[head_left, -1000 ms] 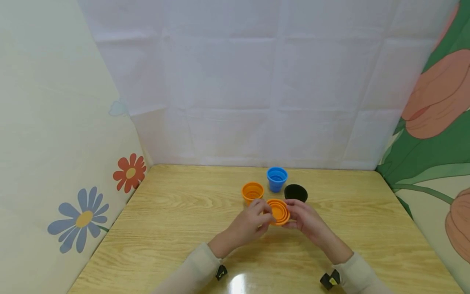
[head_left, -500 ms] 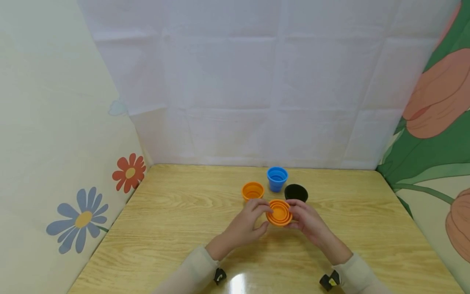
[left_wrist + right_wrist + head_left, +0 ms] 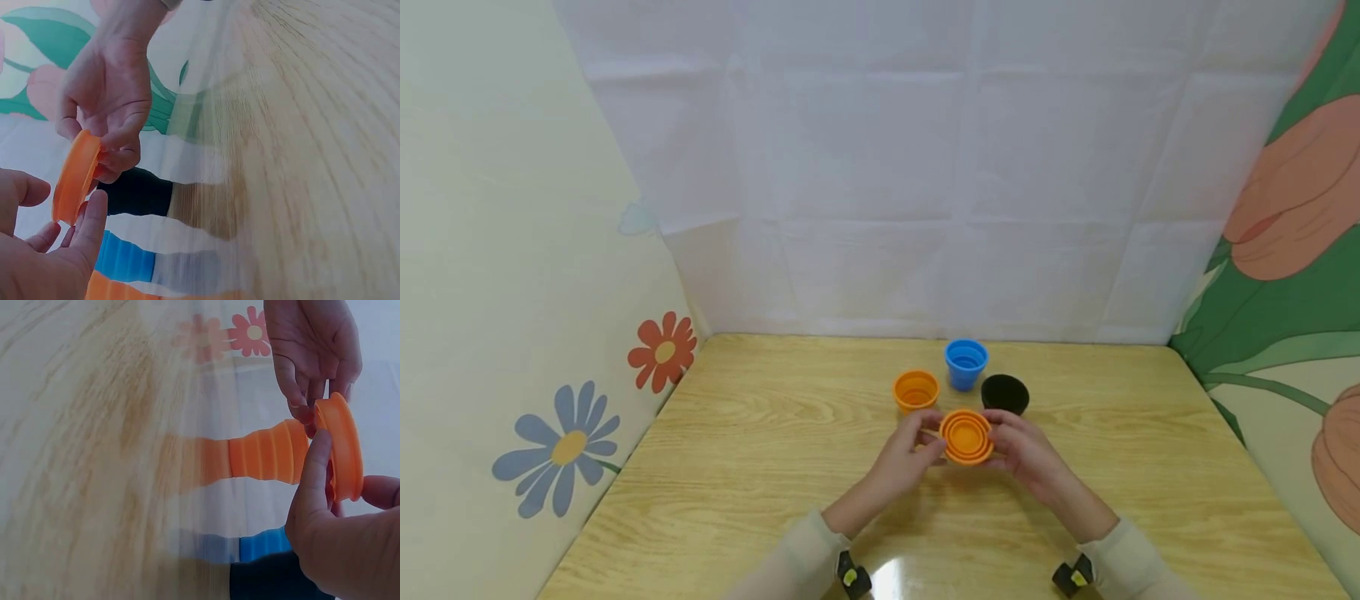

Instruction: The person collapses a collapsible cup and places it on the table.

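A collapsed orange folding cup (image 3: 966,437), its rings pressed flat, is held up above the table between both hands. My right hand (image 3: 1033,458) pinches its right side, thumb on one face and fingers on the other, as the right wrist view shows. At the opposite edge, my left hand (image 3: 898,458) has its fingertips and thumb around the rim. From the left wrist view, the folded orange cup (image 3: 76,178) appears edge-on, with the left fingers (image 3: 94,222) at its lower edge. Just behind the hands stands another orange cup (image 3: 916,390), expanded and upright.
A blue expanded cup (image 3: 966,363) stands farthest back, and a black cup (image 3: 1004,394) is behind the right hand. All are on a wood-grain table (image 3: 775,417). A white cloth (image 3: 865,167) hangs along the back edge, with flower-patterned cloth at both sides.
The left hand's fingers have shifted from the folded cup's inner face to its left rim. The cup has turned to face the head camera more squarely. The right hand keeps its hold.
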Tool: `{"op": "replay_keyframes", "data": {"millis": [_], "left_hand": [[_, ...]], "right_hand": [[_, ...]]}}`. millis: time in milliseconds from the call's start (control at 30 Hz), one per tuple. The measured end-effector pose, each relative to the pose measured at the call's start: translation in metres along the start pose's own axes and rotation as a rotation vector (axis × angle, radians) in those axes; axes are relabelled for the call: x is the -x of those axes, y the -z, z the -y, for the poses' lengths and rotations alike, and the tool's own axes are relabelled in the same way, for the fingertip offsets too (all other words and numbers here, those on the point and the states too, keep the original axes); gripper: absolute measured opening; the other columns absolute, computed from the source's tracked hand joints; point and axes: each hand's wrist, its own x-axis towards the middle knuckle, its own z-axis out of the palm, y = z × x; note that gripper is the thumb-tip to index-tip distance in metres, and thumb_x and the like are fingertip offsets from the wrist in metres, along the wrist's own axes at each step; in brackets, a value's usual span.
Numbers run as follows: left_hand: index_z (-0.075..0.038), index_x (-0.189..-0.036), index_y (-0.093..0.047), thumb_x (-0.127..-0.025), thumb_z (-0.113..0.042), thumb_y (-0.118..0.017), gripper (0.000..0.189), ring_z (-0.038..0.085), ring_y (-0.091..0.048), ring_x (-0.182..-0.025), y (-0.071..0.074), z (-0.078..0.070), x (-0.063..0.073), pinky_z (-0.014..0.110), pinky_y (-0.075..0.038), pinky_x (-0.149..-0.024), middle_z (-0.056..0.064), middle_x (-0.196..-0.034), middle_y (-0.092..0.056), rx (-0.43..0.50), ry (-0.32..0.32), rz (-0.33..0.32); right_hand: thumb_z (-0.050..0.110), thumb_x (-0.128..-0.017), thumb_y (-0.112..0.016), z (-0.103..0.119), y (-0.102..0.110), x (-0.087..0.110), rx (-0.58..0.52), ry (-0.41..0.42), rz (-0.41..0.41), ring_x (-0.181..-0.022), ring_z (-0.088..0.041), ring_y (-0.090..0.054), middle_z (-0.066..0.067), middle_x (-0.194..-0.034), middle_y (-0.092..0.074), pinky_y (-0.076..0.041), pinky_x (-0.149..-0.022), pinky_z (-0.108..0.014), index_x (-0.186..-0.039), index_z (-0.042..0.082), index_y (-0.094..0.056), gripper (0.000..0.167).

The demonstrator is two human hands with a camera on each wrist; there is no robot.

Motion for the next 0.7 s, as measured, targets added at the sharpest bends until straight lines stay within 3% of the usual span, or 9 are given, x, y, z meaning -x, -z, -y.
{"op": "replay_keyframes", "data": {"millis": [67,300,467,700], "left_hand": [[0.01,-0.134,-0.047,-0.1,0.004,-0.054,0.036,0.02,-0.061,-0.095,0.0,0.001,0.0,0.043,-0.061,-0.084,0.027,-0.126,-0.054,0.05,0.016,-0.004],[0.01,-0.134,-0.047,-0.097,0.006,-0.053,0.038,0.018,-0.06,-0.095,-0.001,0.005,-0.002,0.043,-0.061,-0.087,0.027,-0.125,-0.055,0.079,0.068,-0.017],[0.01,-0.135,-0.047,-0.095,0.007,-0.053,0.041,0.016,-0.06,-0.094,-0.001,0.008,-0.004,0.049,-0.059,-0.089,0.026,-0.124,-0.055,0.111,0.105,-0.016],[0.014,-0.137,-0.045,-0.093,0.007,-0.054,0.045,0.013,-0.06,-0.09,-0.002,0.015,-0.008,0.045,-0.06,-0.086,0.026,-0.122,-0.055,0.123,0.134,0.003]], "right_hand": [[0.009,-0.101,-0.047,-0.002,0.0,-0.001,0.004,0.005,0.023,-0.103,-0.019,-0.065,-0.015,-0.134,-0.057,-0.058,-0.093,-0.04,-0.149,-0.007,-0.036,0.051],[0.008,-0.102,-0.049,-0.009,0.0,-0.003,0.016,0.011,0.058,-0.103,-0.018,-0.066,-0.009,-0.129,-0.061,-0.058,-0.094,-0.042,-0.149,-0.008,-0.036,0.052],[0.008,-0.101,-0.05,-0.011,0.0,-0.003,0.028,0.001,0.044,-0.105,-0.019,-0.066,-0.017,-0.136,-0.057,-0.057,-0.095,-0.044,-0.149,-0.008,-0.036,0.052],[0.009,-0.101,-0.052,-0.015,0.001,-0.005,0.031,-0.046,-0.018,-0.107,-0.023,-0.066,-0.024,-0.145,-0.048,-0.057,-0.094,-0.046,-0.147,-0.006,-0.04,0.05]]}}
